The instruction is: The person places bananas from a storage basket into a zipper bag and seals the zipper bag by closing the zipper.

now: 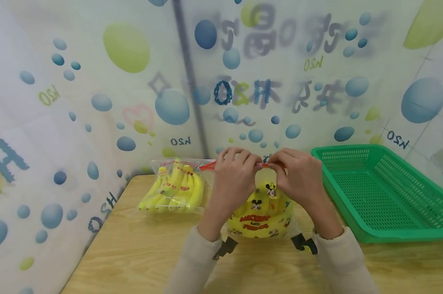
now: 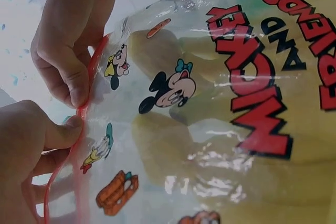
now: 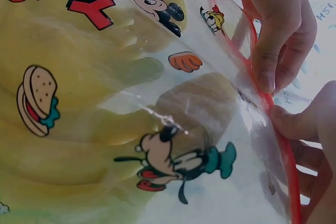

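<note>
A clear zip bag [image 1: 259, 228] printed with cartoon figures and "Mickey and Friends" stands on the table with yellow bananas [image 2: 163, 148] inside. Along its top runs a red zip strip [image 1: 208, 166]. My left hand [image 1: 236, 173] pinches this strip between thumb and fingers, left of the bag's middle. Right beside it, my right hand [image 1: 298, 175] pinches the same strip, the thumbs of both hands close together. In the right wrist view, the right thumb [image 3: 286, 121] presses on the red edge. The strip's left end sticks out past the left hand.
Left of the hands, another clear bag [image 1: 173, 192] of bananas lies on the wooden table [image 1: 133, 253]. A green plastic basket [image 1: 372, 232] with perforated sides stands on the right. Behind the table hangs a white curtain [image 1: 140, 90] with blue and green spots.
</note>
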Available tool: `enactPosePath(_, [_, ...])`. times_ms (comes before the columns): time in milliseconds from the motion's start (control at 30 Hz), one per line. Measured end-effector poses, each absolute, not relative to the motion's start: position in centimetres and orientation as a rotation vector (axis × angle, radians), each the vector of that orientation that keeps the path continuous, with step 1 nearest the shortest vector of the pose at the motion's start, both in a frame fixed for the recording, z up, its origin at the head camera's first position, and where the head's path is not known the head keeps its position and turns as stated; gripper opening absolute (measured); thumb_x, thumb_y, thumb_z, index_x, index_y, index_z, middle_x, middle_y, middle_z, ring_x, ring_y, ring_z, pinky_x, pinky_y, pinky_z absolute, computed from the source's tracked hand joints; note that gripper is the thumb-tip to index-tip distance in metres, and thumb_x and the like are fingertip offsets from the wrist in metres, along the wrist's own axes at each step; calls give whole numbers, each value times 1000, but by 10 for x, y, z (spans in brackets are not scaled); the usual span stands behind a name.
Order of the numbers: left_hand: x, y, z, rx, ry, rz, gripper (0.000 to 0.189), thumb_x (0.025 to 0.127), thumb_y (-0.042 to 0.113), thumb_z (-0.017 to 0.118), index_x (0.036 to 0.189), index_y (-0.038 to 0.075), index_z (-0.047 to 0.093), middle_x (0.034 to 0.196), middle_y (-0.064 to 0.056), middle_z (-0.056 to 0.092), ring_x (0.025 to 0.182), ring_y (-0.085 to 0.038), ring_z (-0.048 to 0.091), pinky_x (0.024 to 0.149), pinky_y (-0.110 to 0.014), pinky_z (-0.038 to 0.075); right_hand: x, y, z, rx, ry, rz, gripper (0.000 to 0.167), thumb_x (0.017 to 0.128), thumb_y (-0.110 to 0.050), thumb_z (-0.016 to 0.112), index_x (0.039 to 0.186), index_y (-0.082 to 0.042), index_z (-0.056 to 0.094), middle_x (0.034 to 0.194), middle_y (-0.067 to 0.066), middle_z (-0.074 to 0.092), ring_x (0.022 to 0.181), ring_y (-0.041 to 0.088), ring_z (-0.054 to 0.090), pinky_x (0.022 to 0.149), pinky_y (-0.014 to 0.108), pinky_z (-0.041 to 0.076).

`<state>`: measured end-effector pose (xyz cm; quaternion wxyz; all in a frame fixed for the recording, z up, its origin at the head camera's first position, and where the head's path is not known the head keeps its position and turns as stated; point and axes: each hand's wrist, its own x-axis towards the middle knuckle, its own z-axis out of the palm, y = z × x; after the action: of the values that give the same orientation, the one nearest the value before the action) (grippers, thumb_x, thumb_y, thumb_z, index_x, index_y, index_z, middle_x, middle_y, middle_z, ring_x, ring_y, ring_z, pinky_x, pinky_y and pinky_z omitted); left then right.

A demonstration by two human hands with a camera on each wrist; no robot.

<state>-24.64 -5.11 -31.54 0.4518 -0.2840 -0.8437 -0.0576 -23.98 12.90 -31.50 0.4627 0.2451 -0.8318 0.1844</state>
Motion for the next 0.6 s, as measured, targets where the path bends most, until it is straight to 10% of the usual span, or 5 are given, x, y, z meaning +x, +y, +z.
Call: enactPosePath(600, [-252,-57,-316,-803,-2073,-271,10,100,23,69,98,16,76,99,2,75,106,-21,65,103,-45,51,-238,127,-315,607,-2082,397,7,87,-16,81,88,-9,78,84,6,77,68,24,70,54,37,52])
